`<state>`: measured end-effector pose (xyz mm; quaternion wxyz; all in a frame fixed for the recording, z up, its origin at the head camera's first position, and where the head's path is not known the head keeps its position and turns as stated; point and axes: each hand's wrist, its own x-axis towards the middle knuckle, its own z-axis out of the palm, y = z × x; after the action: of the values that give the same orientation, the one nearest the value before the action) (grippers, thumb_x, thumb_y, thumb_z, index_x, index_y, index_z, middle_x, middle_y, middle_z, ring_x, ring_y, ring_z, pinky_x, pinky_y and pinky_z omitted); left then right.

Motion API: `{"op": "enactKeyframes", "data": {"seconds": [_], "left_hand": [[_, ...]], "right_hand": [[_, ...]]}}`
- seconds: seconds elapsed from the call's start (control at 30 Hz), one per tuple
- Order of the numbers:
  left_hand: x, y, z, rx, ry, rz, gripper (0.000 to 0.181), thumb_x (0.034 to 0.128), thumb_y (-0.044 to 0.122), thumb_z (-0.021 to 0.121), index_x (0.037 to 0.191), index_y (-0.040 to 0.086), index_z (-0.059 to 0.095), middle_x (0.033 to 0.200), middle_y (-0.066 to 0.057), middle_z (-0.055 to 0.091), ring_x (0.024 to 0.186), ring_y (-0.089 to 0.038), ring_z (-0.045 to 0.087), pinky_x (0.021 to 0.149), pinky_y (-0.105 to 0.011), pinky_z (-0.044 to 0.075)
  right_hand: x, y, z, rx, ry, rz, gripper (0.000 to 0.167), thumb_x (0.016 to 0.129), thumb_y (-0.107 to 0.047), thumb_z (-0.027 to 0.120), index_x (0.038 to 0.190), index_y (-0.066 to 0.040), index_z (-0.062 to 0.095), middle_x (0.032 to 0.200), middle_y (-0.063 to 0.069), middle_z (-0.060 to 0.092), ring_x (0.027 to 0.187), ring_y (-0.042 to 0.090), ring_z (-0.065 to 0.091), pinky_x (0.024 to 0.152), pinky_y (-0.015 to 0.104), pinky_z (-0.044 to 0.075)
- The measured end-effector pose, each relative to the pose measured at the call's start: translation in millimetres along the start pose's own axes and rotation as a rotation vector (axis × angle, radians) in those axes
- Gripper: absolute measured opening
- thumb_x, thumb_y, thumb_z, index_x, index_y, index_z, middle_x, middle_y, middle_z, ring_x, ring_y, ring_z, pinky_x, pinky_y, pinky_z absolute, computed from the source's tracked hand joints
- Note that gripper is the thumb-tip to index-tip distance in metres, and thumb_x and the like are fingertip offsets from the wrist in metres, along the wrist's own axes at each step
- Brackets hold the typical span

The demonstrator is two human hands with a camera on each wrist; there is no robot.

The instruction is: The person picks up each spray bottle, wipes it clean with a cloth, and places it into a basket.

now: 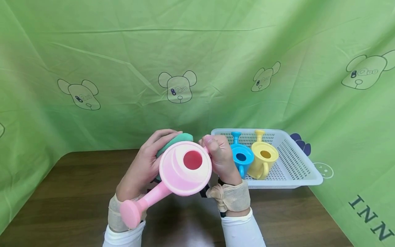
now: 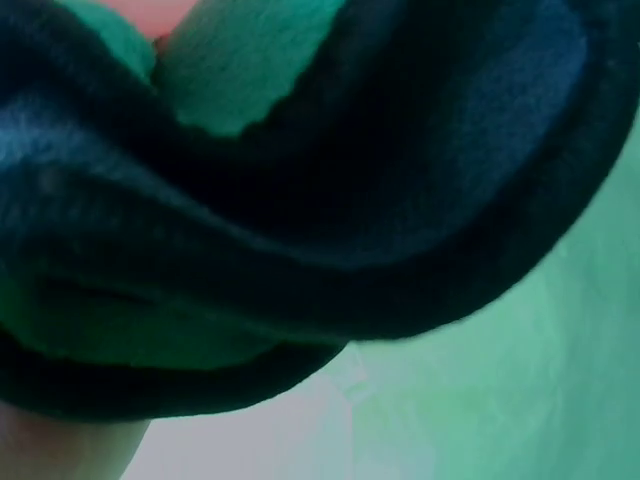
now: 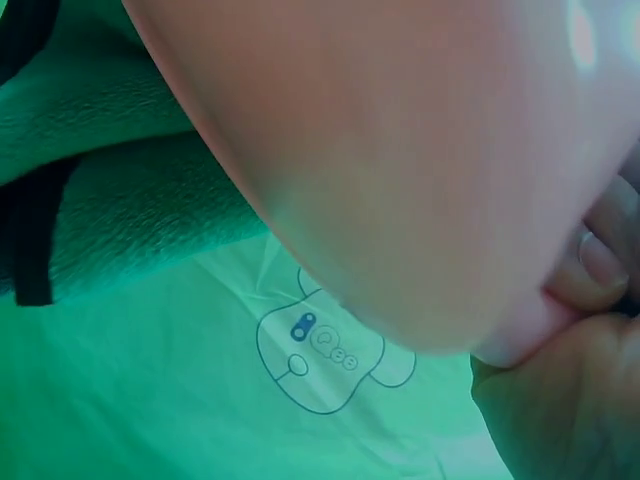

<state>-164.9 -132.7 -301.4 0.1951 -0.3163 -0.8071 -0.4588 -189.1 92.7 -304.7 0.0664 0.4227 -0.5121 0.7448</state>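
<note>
A pink watering can (image 1: 172, 171) is held up in front of me, tilted with its top opening toward the head camera and its spout pointing down to the left. My right hand (image 1: 221, 157) grips its handle, thumb on top. On the other side, my left hand (image 1: 145, 161) holds a green cloth (image 1: 184, 137) against the can's body. In the left wrist view the cloth (image 2: 245, 65) has dark edging and is bunched in folds. The can's wall (image 3: 400, 150) fills much of the right wrist view. Some left fingertips are hidden behind cloth and can.
A white perforated basket (image 1: 311, 177) stands at the right on the brown wooden table (image 1: 77, 192). Inside it sit a blue watering can (image 1: 247, 152) and a yellow watering can (image 1: 256, 164), side by side. A green printed sheet (image 1: 216, 51) hangs behind the table.
</note>
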Motion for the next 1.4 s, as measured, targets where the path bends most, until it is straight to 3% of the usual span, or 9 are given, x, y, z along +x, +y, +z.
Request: {"op": "enactKeyframes", "data": {"seconds": [0.17,0.33,0.5,0.63,0.73,0.93,1.07,1.27,1.4], "left_hand": [[-0.5,-1.9,-2.2,-0.008,-0.038,0.020,0.048,0.0984,0.010,0.073,0.143,0.025,0.067,0.145,0.004,0.060,0.134,-0.014,0.058,0.114,-0.030,0.049],[-1.8,-3.9,-5.6,0.011,-0.044,0.014,0.045,0.1019,0.006,0.067,0.143,0.024,0.067,0.145,0.004,0.060,0.135,-0.015,0.057,0.114,-0.027,0.047],[-1.5,-7.6,-9.5,0.034,0.020,0.059,0.047,0.0982,0.001,0.071,0.142,0.018,0.067,0.142,-0.001,0.062,0.132,-0.018,0.059,0.112,-0.019,0.046],[-2.3,-7.2,-12.3,0.000,0.074,0.073,0.048,0.0963,0.002,0.074,0.141,0.019,0.068,0.139,0.000,0.064,0.127,-0.016,0.061,0.110,-0.019,0.047],[-3.2,-5.0,-13.8,-0.021,0.094,0.057,0.047,0.0971,0.003,0.073,0.140,0.021,0.069,0.138,0.003,0.064,0.125,-0.012,0.061,0.108,-0.020,0.047],[-4.7,-5.9,-14.7,-0.040,0.114,0.092,0.045,0.0986,-0.002,0.069,0.141,0.013,0.067,0.139,-0.005,0.065,0.125,-0.012,0.062,0.104,-0.022,0.049],[-5.3,-7.6,-13.2,-0.092,0.115,0.099,0.044,0.1009,0.001,0.066,0.143,0.012,0.064,0.138,-0.005,0.065,0.112,-0.009,0.066,0.096,-0.021,0.052],[-4.1,-7.6,-12.6,-0.082,0.133,0.146,0.041,0.1030,0.005,0.065,0.144,0.006,0.063,0.136,-0.011,0.066,0.124,-0.007,0.061,0.109,-0.019,0.047],[-5.1,-7.5,-12.0,-0.088,0.114,0.130,0.042,0.1026,0.003,0.064,0.144,0.006,0.062,0.129,-0.011,0.067,0.116,-0.006,0.063,0.103,-0.018,0.049]], "right_hand": [[-0.6,-1.7,1.4,-0.015,0.018,-0.008,0.068,0.105,-0.048,0.062,0.056,-0.004,0.045,0.053,0.005,0.041,0.048,0.013,0.041,0.042,0.028,0.030],[-1.7,-3.2,2.7,-0.035,0.093,-0.008,0.065,0.107,-0.044,0.057,0.057,-0.005,0.045,0.053,0.000,0.045,0.049,0.014,0.042,0.043,0.026,0.032],[-0.7,-0.3,-0.3,-0.045,0.224,-0.029,0.064,0.106,-0.047,0.059,0.056,-0.010,0.048,0.053,-0.007,0.049,0.049,0.010,0.042,0.042,0.025,0.030],[1.6,2.3,-5.8,-0.046,0.298,-0.070,0.066,0.102,-0.054,0.064,0.054,-0.012,0.047,0.054,-0.007,0.045,0.049,0.007,0.040,0.043,0.023,0.027],[2.9,3.4,-10.8,-0.039,0.369,-0.094,0.066,0.100,-0.055,0.067,0.054,-0.014,0.045,0.054,-0.008,0.043,0.049,0.006,0.039,0.044,0.020,0.027],[1.3,6.2,-23.3,-0.083,0.521,-0.109,0.063,0.099,-0.055,0.069,0.054,-0.017,0.046,0.053,-0.009,0.044,0.049,0.006,0.041,0.046,0.018,0.028],[0.4,6.7,-27.1,-0.087,0.567,-0.130,0.060,0.101,-0.051,0.067,0.054,-0.018,0.048,0.052,-0.009,0.046,0.048,0.006,0.043,0.045,0.019,0.027],[2.6,8.9,-27.7,-0.072,0.606,-0.183,0.060,0.103,-0.044,0.065,0.054,-0.016,0.046,0.051,-0.008,0.046,0.047,0.006,0.042,0.044,0.020,0.026],[5.9,9.5,-25.5,-0.035,0.625,-0.238,0.063,0.100,-0.047,0.069,0.053,-0.015,0.043,0.050,-0.009,0.042,0.046,0.005,0.039,0.043,0.021,0.023]]}}
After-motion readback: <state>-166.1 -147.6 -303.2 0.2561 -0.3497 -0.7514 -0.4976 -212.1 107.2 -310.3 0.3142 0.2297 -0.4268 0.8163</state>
